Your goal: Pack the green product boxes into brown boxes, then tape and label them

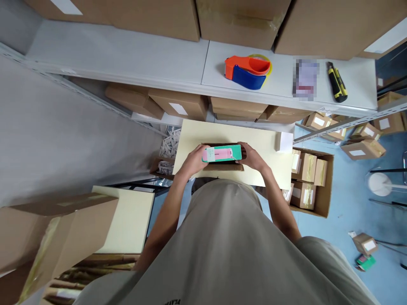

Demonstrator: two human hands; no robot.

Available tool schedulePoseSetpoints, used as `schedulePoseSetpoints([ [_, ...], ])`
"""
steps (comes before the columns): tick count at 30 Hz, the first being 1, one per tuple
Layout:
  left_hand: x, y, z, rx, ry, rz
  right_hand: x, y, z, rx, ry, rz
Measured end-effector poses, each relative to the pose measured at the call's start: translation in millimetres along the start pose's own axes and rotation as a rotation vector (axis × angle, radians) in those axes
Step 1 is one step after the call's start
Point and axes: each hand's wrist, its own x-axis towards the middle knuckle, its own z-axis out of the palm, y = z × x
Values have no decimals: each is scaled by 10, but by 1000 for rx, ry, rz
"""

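Observation:
My left hand [195, 161] and my right hand [253, 157] grip the two ends of a green product box [235, 152] with a pink device pictured on it. A pale label covers part of its face near my left hand. The product box is at the mouth of an open cardboard box [224, 167], whose brown walls show behind and in front of it. How deep it sits in there I cannot tell. Both lie on a cream tabletop [263, 174] in front of my body. My fingertips are partly hidden along the product box's sides.
A white box [284, 142] stands at the table's right. On the shelf [133, 53] above lie an orange and blue tape dispenser [248, 71] and a yellow-black utility knife [337, 82]. A large carton [324, 201] of small boxes stands at right; big cartons [73, 228] crowd the left.

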Motion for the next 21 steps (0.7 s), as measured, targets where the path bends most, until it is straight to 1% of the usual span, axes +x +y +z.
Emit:
schedulePoseSetpoints([
  [2,98,-21,74,28,-39,11,3,16,47,-60,19,-2],
  [5,179,-92,215,47,-65,1,26,2,127,-230,15,43],
  [9,216,-197,410,111,-71,-8,66,-3,226,-426,-23,94],
  [12,234,-248,532,171,-57,9,91,19,293,-507,3,95],
  [15,258,-262,619,215,-44,24,87,43,328,-544,29,84],
  [18,243,-233,651,205,-10,4,26,74,314,-515,67,36],
  [19,219,-218,647,189,15,-7,-10,92,301,-493,103,21],
  [21,135,-194,623,156,103,-46,-97,147,272,-441,218,16],
])
